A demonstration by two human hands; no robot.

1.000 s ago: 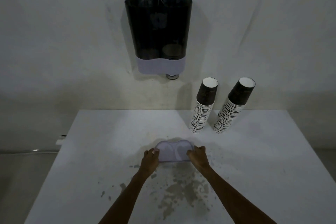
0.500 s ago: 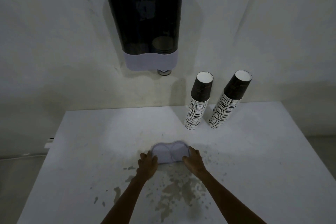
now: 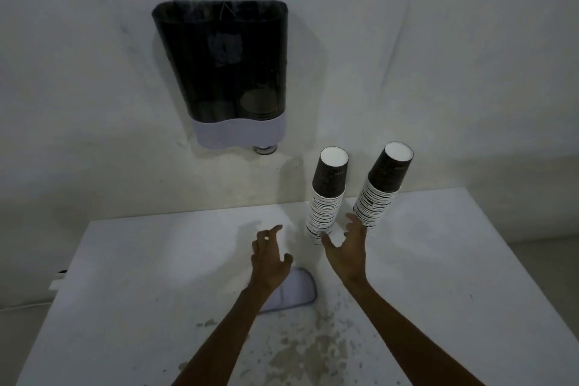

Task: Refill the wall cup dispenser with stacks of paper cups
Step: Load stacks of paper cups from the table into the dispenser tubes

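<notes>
A dark cup dispenser point(image 3: 222, 72) with a pale lavender base hangs on the wall, its top uncovered. Its lavender lid point(image 3: 294, 291) lies flat on the white table point(image 3: 125, 276), partly under my left forearm. Two stacks of upside-down dark paper cups stand at the table's back: the left stack point(image 3: 327, 194) and the right stack point(image 3: 383, 185). My left hand point(image 3: 269, 255) hovers open just left of the left stack. My right hand point(image 3: 346, 247) is open with spread fingers between the bases of the two stacks, close to the left stack.
The table's near middle carries brownish stains point(image 3: 307, 351). A white power strip point(image 3: 59, 276) with a cord sits past the table's left edge. The wall stands directly behind the table.
Both hands let go of the lid, which now rests on the table, and moved forward and right toward the cup stacks with fingers spread. The camera view shifted.
</notes>
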